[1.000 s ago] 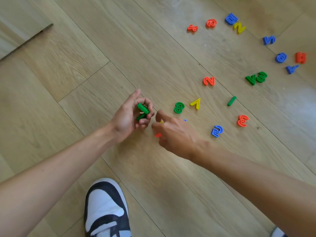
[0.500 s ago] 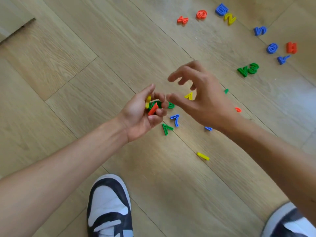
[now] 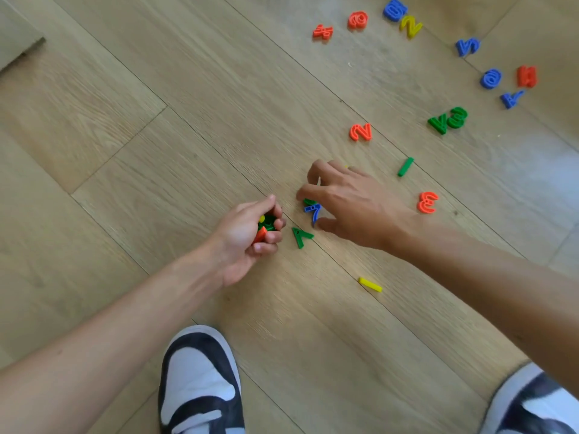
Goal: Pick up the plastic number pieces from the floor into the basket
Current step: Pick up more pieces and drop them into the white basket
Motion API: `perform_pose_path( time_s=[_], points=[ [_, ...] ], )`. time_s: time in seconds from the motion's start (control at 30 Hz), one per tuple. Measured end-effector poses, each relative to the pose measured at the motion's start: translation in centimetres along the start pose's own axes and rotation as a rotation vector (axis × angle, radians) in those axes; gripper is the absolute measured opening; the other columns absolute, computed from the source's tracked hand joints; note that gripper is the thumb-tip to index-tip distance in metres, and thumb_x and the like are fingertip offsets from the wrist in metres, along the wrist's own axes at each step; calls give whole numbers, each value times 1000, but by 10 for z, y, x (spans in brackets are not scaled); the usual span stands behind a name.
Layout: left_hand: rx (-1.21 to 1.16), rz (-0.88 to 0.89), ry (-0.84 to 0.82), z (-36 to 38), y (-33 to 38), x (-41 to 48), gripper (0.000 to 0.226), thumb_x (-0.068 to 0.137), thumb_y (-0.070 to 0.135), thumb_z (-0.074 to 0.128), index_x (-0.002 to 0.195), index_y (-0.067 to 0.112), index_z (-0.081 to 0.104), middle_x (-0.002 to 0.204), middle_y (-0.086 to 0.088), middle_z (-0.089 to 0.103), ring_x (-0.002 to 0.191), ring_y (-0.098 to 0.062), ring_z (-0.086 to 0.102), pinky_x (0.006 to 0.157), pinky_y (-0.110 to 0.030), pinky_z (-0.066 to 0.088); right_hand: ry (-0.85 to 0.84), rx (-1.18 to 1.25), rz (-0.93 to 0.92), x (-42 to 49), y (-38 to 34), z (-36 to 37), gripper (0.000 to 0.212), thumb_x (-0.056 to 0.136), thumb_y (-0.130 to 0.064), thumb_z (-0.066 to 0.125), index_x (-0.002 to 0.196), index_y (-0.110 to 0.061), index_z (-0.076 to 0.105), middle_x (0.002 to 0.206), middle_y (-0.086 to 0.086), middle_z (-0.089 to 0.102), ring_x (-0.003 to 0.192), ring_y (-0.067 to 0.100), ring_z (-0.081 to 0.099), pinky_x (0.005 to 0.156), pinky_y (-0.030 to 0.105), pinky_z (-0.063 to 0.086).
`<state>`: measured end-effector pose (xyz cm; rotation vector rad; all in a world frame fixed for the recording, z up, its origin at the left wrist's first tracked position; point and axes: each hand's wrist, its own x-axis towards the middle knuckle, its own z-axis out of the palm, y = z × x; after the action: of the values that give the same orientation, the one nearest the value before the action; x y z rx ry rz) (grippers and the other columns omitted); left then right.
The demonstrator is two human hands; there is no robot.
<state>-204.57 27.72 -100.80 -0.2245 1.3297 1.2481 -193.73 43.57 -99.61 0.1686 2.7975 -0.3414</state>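
Observation:
My left hand [image 3: 247, 236] grips several collected pieces [image 3: 264, 227] in green, orange and yellow. My right hand [image 3: 351, 205] hovers low over the wooden floor with fingers spread and curved above a blue 7 [image 3: 313, 211] and a partly hidden green piece [image 3: 308, 201]; whether it touches them I cannot tell. A green 7 [image 3: 300, 237] lies between my hands. A yellow bar [image 3: 370, 284] lies below my right wrist. Further off lie an orange 3 [image 3: 427, 202], a green bar [image 3: 405, 166], an orange 2 [image 3: 360, 132] and a green pair [image 3: 448, 119]. No basket is in view.
More pieces lie scattered at the top right: an orange 4 [image 3: 322, 31], an orange 0 [image 3: 357, 19], a blue piece [image 3: 394, 9], a yellow 2 [image 3: 411, 26], a blue 5 [image 3: 467, 46]. My black and white shoes [image 3: 200, 383] stand at the bottom edge.
My right hand left the left hand after passing pieces into it and came down over the blue 7. The left hand closed around its pieces.

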Motion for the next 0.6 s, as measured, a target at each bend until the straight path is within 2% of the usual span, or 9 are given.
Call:
perform_pose_path(
  time_s=[0.1,0.2,0.3,0.4,0.47,0.6],
  points=[
    [-26,0,7,-1,0,-1,27,100,27,46,78,13,50,66,-2,47,46,-8,39,32,-14,25,-30,-6,36,4,-6,-5,38,87,-32,62,123,-25,51,124,3,43,97,22,56,72,35,48],
    [-40,10,8,-2,-1,-2,27,100,27,47,78,12,50,66,-3,48,47,-9,40,33,-15,26,-48,-8,61,6,-11,-3,27,88,-26,57,114,-21,53,124,4,40,91,23,56,58,32,39],
    [-55,20,9,-2,-1,-4,27,100,27,47,77,12,50,66,-3,48,48,-9,41,34,-16,27,-43,65,130,9,-17,0,25,87,-20,57,112,-18,56,124,6,39,85,23,51,59,33,43],
    [-54,19,7,-1,-3,-4,28,100,27,46,77,12,50,66,-3,49,49,-10,42,35,-16,28,-16,168,211,12,-17,1,18,81,-16,64,100,-15,62,118,6,39,72,21,48,65,38,51],
    [-54,20,6,0,-4,-4,28,100,26,46,77,12,50,66,-3,49,49,-10,42,35,-16,28,19,254,256,12,-15,3,17,75,-15,71,90,-16,64,114,4,39,72,22,53,67,42,53],
    [-59,20,12,2,-4,-4,28,100,26,45,77,12,50,65,-4,49,49,-11,43,35,-17,28,56,319,298,10,-11,6,14,73,-13,76,81,-17,65,109,2,40,76,23,57,67,38,52]
  ],
)
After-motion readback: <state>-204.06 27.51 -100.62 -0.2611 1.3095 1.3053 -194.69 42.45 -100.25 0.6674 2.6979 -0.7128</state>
